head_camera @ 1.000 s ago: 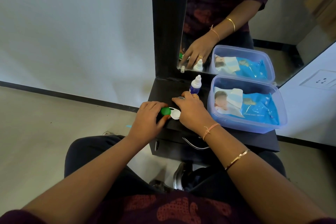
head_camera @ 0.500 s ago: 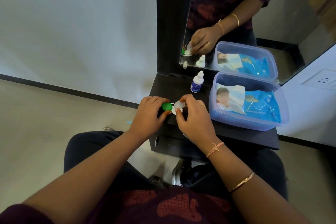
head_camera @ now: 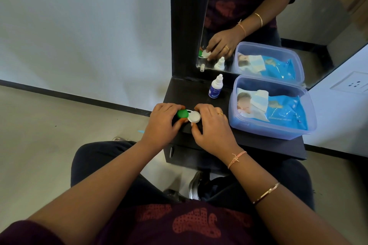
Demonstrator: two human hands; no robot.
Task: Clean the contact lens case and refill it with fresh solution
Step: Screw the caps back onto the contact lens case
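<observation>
A contact lens case (head_camera: 188,116) with one green cap (head_camera: 182,114) and one white cap (head_camera: 194,116) lies at the front left of a small black shelf (head_camera: 264,145). My left hand (head_camera: 163,124) grips the green-capped side, thumb under it and fingers curled over the top. My right hand (head_camera: 212,127) has fingers and thumb curled round the white cap. A small white solution bottle (head_camera: 215,86) with a blue label stands upright behind the hands, near the mirror.
A translucent blue plastic tub (head_camera: 278,132) holding a blue wipes packet (head_camera: 284,113) fills the right half of the shelf. A black-framed mirror (head_camera: 258,16) rises behind and reflects the hands. A wall socket (head_camera: 353,84) sits at far right. My knees are under the shelf.
My right hand came back from near the bottle with the white cap and now holds it on the case's right well. My left hand has stayed on the green side.
</observation>
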